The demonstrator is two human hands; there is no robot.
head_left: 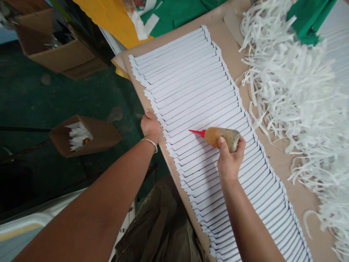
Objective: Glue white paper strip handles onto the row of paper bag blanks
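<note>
A long fan of overlapping white paper sheets (191, 83) lies staggered on the brown board (275, 160). My right hand (230, 160) is wrapped round a squeeze bottle of amber glue (221, 137). Its red nozzle points left and touches one sheet's edge near the middle of the fan. My left hand (149, 124) rests on the left edge of the sheets with fingers curled over the board's rim. A thin bangle sits on that wrist.
A heap of white paper strips (297, 91) covers the board's right side. Green paper (308, 18) and yellow paper (114, 16) lie at the top. A small brown box of strips (81, 135) and a cardboard box (57, 51) stand on the dark green floor.
</note>
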